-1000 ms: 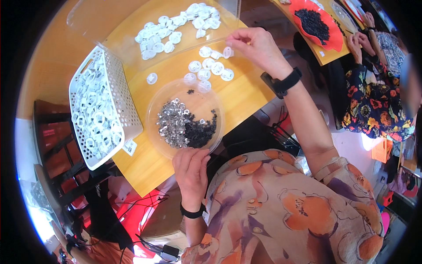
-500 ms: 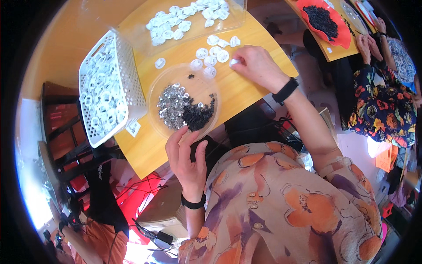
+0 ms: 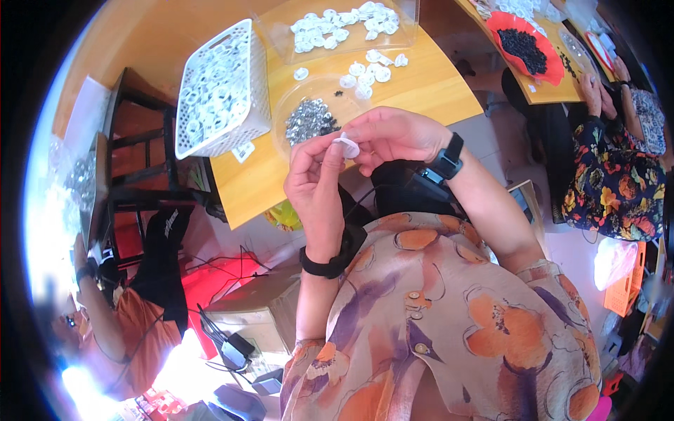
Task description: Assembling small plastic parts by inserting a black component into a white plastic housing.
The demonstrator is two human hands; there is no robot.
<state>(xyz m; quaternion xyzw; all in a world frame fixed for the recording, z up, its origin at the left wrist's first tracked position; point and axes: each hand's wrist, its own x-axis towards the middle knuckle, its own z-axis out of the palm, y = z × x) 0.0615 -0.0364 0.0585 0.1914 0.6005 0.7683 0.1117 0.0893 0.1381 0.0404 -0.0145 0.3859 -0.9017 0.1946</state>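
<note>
My left hand (image 3: pixel 316 184) pinches a small white round plastic piece (image 3: pixel 349 148) between thumb and fingers. On the far side of the same piece are the bent fingers of my right hand (image 3: pixel 404 137), also closed on it. Both hands are in the air over the table's near edge. Just beyond them lies a clear round dish (image 3: pixel 282 112) holding a heap of shiny metal bits (image 3: pixel 307 123) and some small black bits (image 3: pixel 340 93). My hands hide the dish's near right part.
Left of the dish stands a white perforated basket (image 3: pixel 261 91) full of white round pieces. Several similar pieces (image 3: pixel 365 77) lie beyond the dish, more in a clear tray (image 3: pixel 411 38). Co-workers sit at left and right, near a red bowl (image 3: pixel 554 69) of black bits.
My right hand has come leftward from the table with the white piece and met my left hand, which has lifted and closed on the piece. The whole view has shifted.
</note>
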